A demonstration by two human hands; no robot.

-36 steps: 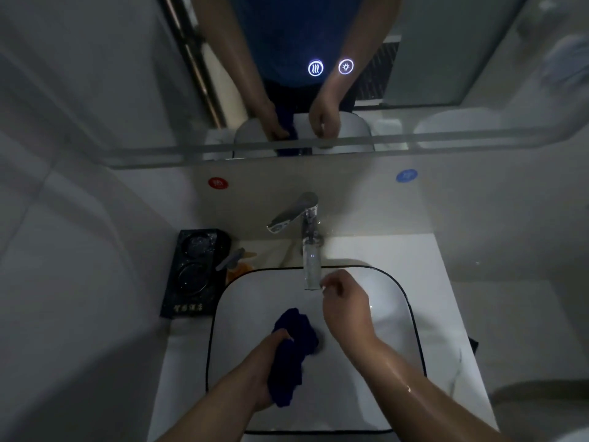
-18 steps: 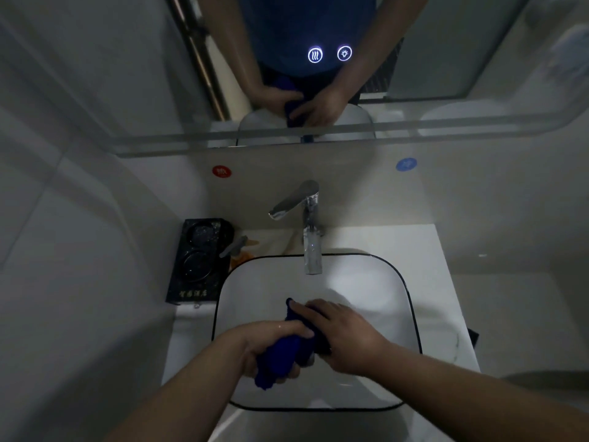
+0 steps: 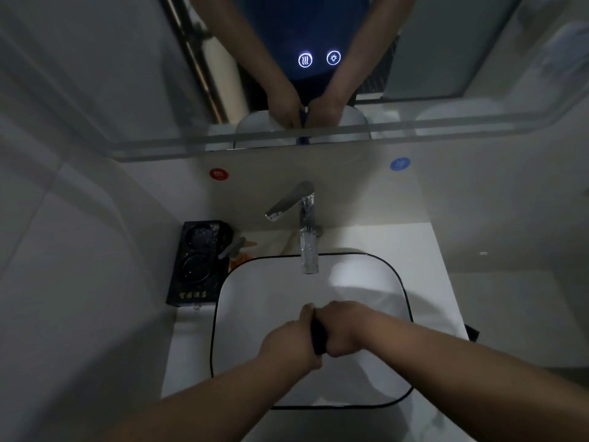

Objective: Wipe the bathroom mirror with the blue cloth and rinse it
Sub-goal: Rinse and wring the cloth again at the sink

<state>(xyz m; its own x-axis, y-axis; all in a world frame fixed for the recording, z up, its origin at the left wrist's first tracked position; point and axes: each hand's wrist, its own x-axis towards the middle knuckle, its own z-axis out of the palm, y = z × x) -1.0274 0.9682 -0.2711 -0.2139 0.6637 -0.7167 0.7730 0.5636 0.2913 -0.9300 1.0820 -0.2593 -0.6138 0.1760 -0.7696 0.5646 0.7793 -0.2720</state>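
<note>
Sitting at the far left of the counter, a black tray (image 3: 197, 263) lies beside the white basin (image 3: 248, 298). Over the basin's middle, the left hand (image 3: 287, 342) and right hand (image 3: 345, 330) meet, each with fingers curled tightly round the bunched blue cloth (image 3: 318, 336), which shows only as a dark strip between them. The chrome faucet (image 3: 306, 224) stands beyond. Above it the mirror (image 3: 111, 74) reflects both hands.

2 hands (image 3: 288, 344) – cloth (image 3: 318, 338), tap (image 3: 307, 215): 1 ea.
</note>
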